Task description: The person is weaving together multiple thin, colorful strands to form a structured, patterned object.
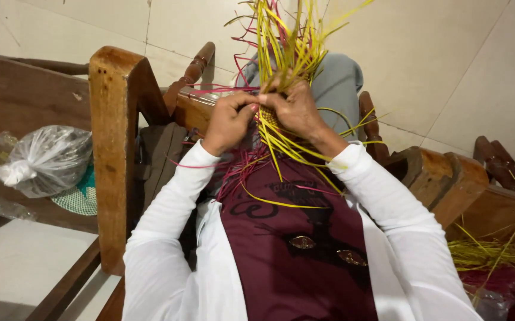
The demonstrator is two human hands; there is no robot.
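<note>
Fingers (pixel 251 107) of both hands pinched together on yellow and pink strips (pixel 281 53).
Left hand (pixel 229 119) and right hand (pixel 298 110) met closely, steadying the small woven piece (pixel 267 116).

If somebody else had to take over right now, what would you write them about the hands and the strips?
Left hand: grip closed, pinching the pink and yellow plastic weaving strips at the small woven piece.
Right hand: grip closed on the same woven piece, thumb pressing the strips.
Loose strip ends fan upward and trail down over the maroon shirt.
Spare yellow strips lie at the right, by the wooden chair arm.
Done: a small woven section. Left: most strip length is unwoven.
</note>
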